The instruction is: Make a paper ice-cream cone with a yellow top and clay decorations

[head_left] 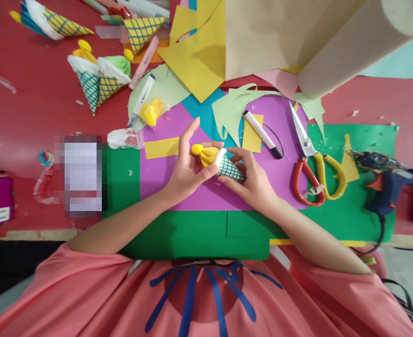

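Between my two hands is a small paper ice-cream cone (230,168) with a blue-green grid pattern, a white clay rim, a yellow clay top and a yellow ball at its tip. It lies tilted, the ball toward the left and the point toward the right. My left hand (188,168) has its thumb on the white rim, its index finger raised. Around the patterned lower part, the fingers and thumb of my right hand (250,178) are closed. A purple paper sheet (188,196) lies beneath both hands.
Red-and-yellow-handled scissors (308,159) and a blue glue gun (385,187) lie to the right. A black-capped marker (264,135) rests beyond my right hand. More decorated cones (87,79) are at upper left, with a bag of yellow clay (152,112) nearby. A paper roll (350,51) stands at the back.
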`<act>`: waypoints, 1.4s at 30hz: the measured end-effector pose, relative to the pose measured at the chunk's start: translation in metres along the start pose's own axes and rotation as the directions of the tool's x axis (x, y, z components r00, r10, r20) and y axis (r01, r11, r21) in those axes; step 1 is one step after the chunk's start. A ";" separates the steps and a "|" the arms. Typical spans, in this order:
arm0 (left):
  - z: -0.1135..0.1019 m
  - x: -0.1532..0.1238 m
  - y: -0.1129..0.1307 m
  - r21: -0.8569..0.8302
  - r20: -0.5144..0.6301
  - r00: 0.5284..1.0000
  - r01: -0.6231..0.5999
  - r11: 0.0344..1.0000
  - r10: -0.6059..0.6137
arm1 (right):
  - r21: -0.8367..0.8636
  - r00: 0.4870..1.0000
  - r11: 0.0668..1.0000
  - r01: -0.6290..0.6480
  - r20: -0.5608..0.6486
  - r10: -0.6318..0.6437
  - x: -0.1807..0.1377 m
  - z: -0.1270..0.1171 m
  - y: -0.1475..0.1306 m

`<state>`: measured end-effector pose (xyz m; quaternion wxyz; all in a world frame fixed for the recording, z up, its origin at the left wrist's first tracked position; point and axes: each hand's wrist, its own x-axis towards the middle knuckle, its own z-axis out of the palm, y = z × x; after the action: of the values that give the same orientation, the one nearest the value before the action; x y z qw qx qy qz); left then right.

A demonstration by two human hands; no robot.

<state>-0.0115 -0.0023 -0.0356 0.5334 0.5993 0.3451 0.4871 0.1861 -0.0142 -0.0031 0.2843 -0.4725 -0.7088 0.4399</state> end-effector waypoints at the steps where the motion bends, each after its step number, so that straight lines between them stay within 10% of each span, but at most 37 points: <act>1: 0.000 0.000 0.000 -0.002 0.004 1.000 0.013 1.000 -0.013 | -0.004 1.000 1.000 0.009 -0.003 -0.009 0.000 0.000 0.000; 14: -0.002 0.001 0.006 -0.049 0.044 0.999 -0.017 0.999 0.019 | 0.245 0.998 0.967 -0.067 0.021 0.063 0.004 -0.003 -0.001; 23: 0.006 -0.004 0.012 -0.050 0.113 0.989 -0.090 0.995 0.095 | 0.731 0.883 0.521 -0.442 0.457 0.107 0.008 -0.005 0.000; 42: 0.013 -0.006 0.014 -0.089 0.071 0.997 -0.007 0.996 0.013 | 0.716 0.920 0.597 -0.362 0.379 0.102 0.000 0.005 -0.005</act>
<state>-0.0019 -0.0145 -0.0226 0.5691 0.5937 0.3006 0.4829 0.1799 -0.0165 -0.0013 0.2882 -0.3212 -0.4163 0.8003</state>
